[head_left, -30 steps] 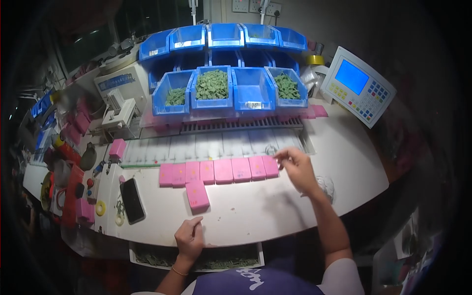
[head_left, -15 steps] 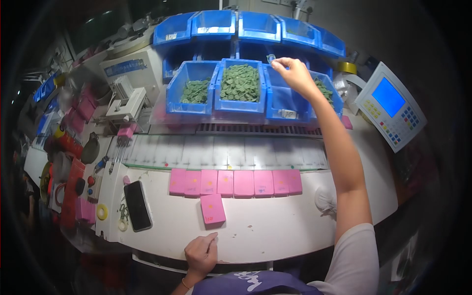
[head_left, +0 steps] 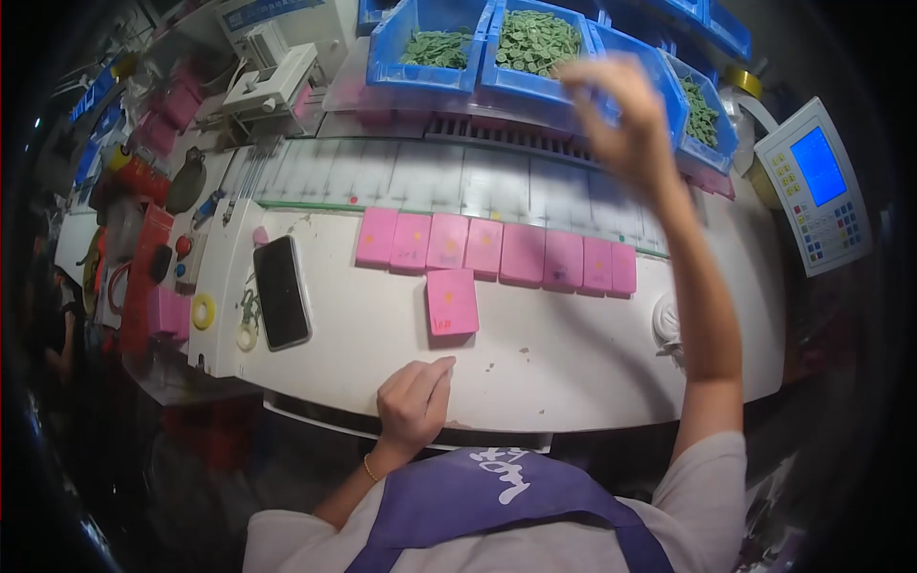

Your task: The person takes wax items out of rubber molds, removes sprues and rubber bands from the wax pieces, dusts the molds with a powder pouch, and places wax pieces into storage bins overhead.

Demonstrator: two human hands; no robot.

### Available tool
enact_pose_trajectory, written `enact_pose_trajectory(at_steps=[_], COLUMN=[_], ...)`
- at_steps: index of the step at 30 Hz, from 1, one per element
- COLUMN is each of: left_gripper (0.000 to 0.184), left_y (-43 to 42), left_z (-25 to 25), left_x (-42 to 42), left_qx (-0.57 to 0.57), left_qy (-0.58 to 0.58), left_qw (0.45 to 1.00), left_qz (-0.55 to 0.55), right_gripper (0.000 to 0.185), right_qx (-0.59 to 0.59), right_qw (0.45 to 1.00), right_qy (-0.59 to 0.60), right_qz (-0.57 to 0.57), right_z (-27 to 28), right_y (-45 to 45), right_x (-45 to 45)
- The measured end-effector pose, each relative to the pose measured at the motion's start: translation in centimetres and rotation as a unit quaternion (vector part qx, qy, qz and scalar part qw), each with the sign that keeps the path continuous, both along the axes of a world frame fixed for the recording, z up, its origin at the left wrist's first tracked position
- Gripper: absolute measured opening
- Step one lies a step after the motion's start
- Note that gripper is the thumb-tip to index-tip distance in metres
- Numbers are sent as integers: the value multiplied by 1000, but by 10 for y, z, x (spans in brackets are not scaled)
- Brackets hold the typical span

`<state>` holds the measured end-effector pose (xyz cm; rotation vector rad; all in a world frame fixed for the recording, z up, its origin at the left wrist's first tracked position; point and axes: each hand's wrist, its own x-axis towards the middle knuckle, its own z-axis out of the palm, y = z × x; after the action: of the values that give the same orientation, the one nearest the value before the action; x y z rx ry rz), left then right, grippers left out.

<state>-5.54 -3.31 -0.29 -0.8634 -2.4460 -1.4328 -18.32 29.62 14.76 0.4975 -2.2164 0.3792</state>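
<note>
My right hand [head_left: 619,119] hangs in front of the blue bins, blurred by motion, with a gap between thumb and fingers and nothing visible in it. Behind it is a blue bin [head_left: 626,48], partly hidden. Next to that stands a blue bin full of small green pieces [head_left: 538,43]. My left hand [head_left: 415,401] rests near the table's front edge, its fingers curled together, nothing seen in them. Just beyond it lies a single pink block [head_left: 452,303] with red writing. Several pink blocks [head_left: 523,251] form a row behind that block.
A black phone [head_left: 283,291] and a yellow tape roll [head_left: 202,311] lie at the left. A marked plate [head_left: 430,181] runs behind the blocks. At the right are a crumpled white thing [head_left: 668,320] and a control panel with a blue screen [head_left: 819,165]. A white device [head_left: 272,88] stands back left.
The view has tilted down. My right hand has come down from the upper bins, its fingers spreading; the small ring-like thing at its fingertips no longer shows. My left hand remains by the front edge.
</note>
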Motion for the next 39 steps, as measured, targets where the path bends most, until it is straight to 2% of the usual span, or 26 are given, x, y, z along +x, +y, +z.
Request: enact_pose_trajectory(at_steps=[1,2,3,4,5,8,10,11,12,13,14,15,17,21,22,24,25,26,27,29,30,34,39], left_gripper=[15,15,14,13,13,11,9,9,14,28,37,45,55,73,73,69,67,64,61,58,57,56,58], left_y=[1,1,1,1,1,2,-3,-7,-10,-15,-14,-11,7,18,19,19,18,16,15,14,16,21,21], left_z=[-1,-1,-1,-1,-3,-2,-12,-15,-18,-14,-7,1,18,20,23,16,12,9,6,3,3,11,8], left_x=[-1,0,1,1,2,3,2,0,1,-4,-4,-4,9,16,17,21,22,22,22,24,26,33,38], left_qx=[3,5,6,3,8,35,86,111,205,246,302,355,308,259,272,274,274,227,179,115,99,48,40], left_qy=[-2,-4,-7,-5,-3,6,-50,-77,-232,-330,-376,-419,-388,-375,-394,-371,-358,-319,-280,-226,-212,-107,-96], left_qw=[1000,1000,1000,1000,1000,999,994,990,951,911,873,824,842,837,832,857,869,903,931,961,968,990,992], left_qz=[2,2,1,2,2,14,34,45,26,-14,-77,-140,-215,-301,-279,-231,-205,-178,-149,-106,-96,-72,-68], right_gripper=[27,37,54,71,79,85,88,89,89,89,74,69,62,62,48,38,34,24,19,18,19,16,13], right_qx=[-25,-1,-61,-41,-40,-12,-38,-132,-223,-313,-591,-667,-790,-768,-817,-676,-581,-529,-497,-360,-312,-310,-326], right_qw=[992,983,953,951,948,949,934,923,904,877,678,591,388,384,384,626,726,766,788,878,899,884,847], right_qy=[-86,-157,-258,-273,-292,-304,-346,-349,-350,-348,-391,-383,-348,-373,-356,-367,-361,-364,-362,-313,-308,-348,-420], right_qz=[86,95,145,143,121,89,77,88,98,107,195,241,323,350,242,130,71,20,32,27,-14,-31,-14], right_z=[-25,-39,-61,-79,-91,-123,-123,-121,-120,-119,-112,-113,-118,-140,-124,-143,-152,-149,-153,-174,-180,-189,-172], right_y=[-23,-50,-76,-94,-108,-128,-133,-133,-132,-134,-145,-151,-159,-162,-170,-170,-172,-177,-181,-183,-183,-187,-183], right_x=[26,57,79,92,100,105,110,120,134,150,172,189,215,240,247,268,280,296,307,318,321,334,340])
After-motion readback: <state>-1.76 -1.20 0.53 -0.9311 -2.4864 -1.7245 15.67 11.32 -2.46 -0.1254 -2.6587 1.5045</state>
